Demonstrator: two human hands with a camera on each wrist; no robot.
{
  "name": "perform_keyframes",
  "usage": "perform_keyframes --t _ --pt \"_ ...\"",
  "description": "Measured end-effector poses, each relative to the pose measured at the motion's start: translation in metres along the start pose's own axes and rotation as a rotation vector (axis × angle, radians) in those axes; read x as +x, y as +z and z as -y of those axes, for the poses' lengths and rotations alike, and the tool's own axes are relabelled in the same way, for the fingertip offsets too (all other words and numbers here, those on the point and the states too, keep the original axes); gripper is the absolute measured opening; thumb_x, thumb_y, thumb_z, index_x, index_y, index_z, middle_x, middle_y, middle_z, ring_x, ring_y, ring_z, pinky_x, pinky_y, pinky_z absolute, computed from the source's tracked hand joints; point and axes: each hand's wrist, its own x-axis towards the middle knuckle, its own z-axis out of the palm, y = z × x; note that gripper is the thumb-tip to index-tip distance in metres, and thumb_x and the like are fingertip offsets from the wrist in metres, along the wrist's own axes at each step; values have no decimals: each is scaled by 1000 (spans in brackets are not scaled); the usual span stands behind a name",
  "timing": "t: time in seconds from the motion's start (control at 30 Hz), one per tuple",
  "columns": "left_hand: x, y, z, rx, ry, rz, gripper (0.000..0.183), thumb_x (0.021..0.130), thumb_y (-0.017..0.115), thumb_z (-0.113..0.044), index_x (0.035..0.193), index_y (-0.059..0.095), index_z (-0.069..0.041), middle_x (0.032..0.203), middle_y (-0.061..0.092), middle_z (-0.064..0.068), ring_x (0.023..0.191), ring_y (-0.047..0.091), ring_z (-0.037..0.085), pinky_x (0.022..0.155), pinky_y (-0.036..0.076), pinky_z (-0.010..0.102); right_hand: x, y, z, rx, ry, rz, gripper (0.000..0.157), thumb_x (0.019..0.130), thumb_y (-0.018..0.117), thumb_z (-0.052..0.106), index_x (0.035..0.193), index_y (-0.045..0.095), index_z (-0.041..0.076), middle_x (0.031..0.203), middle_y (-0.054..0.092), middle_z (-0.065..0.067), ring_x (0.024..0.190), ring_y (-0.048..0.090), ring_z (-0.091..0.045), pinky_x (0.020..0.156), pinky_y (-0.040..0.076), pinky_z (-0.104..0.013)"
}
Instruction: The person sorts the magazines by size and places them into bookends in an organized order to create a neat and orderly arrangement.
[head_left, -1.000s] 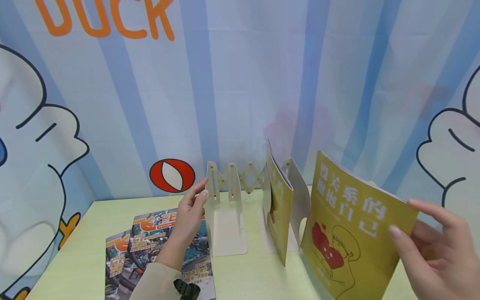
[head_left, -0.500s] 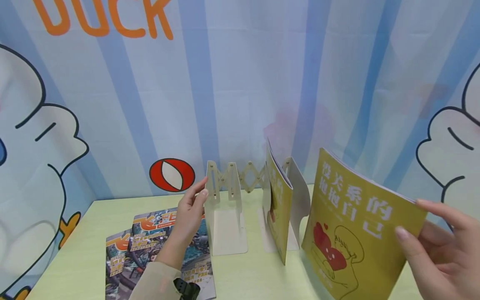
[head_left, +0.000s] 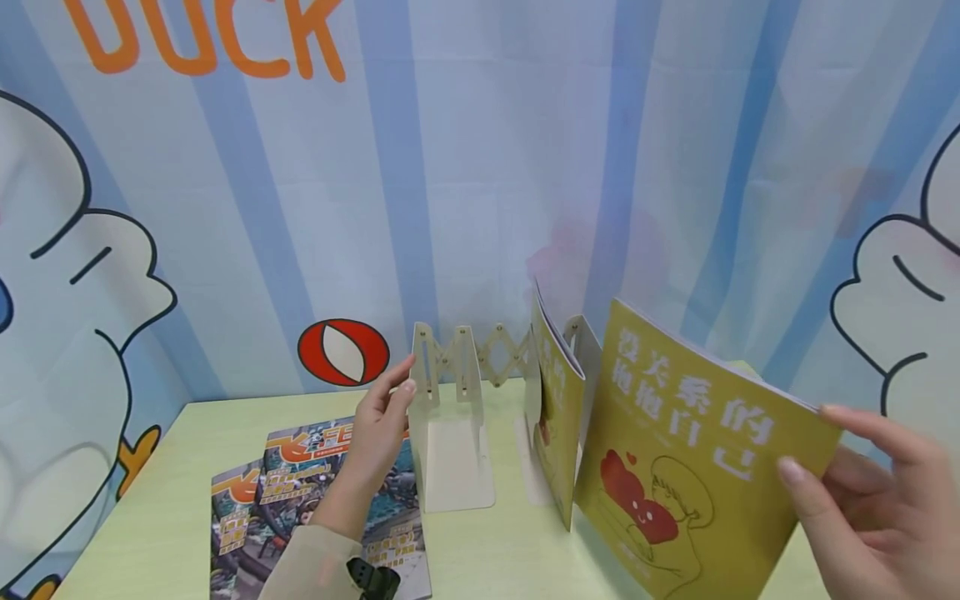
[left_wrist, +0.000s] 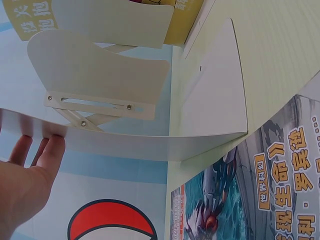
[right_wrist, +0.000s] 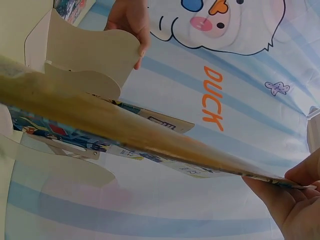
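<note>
My right hand (head_left: 888,500) pinches the upper right corner of a yellow magazine (head_left: 675,467) with a red heart drawing, thumb on the cover. The magazine stands tilted, its left edge overlapping a second yellow magazine (head_left: 557,408) in this view. That second magazine stands upright in a cream metal expandable bookend (head_left: 459,467). My left hand (head_left: 384,421) touches the bookend's left end plate from outside. In the left wrist view, fingertips (left_wrist: 52,142) rest on that plate's outer face. The right wrist view shows the held magazine nearly edge-on, its corner between thumb and fingers.
Two overlapping magazines (head_left: 315,492) with colourful covers lie flat on the pale yellow-green table (head_left: 150,467), left of the bookend and partly under my left forearm. A striped blue cloth (head_left: 480,167) with cartoon figures hangs behind the table.
The yellow magazine in my right hand shifts slightly right, then back left, now covering part of the bookend's right end plate. My left hand stays at the left plate.
</note>
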Motion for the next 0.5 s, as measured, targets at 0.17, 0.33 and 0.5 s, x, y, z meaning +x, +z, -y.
perform_keyframes --t 0.17,0.33,0.5 --pt "0 0 0 -2 -7 -3 44 102 40 -26 145 39 -22 150 35 5 129 45 31 97 48 46 -3 6 3 -10 32 13 68 80 56 -22 140 39 4 103 58 28 84 63 12 61 51 -9" --pt "0 0 1 0 -5 -2 44 102 40 -26 145 39 -22 150 35 4 129 45 29 98 48 47 -3 14 1 25 40 -20 64 80 56 -23 138 41 1 103 60 26 83 63 12 60 50 -8" --pt "0 0 1 -11 5 4 44 102 40 -26 146 38 -21 150 34 5 131 42 33 100 44 51 -3 19 2 22 42 3 65 82 55 -21 140 39 4 104 58 30 81 63 13 57 50 -10"
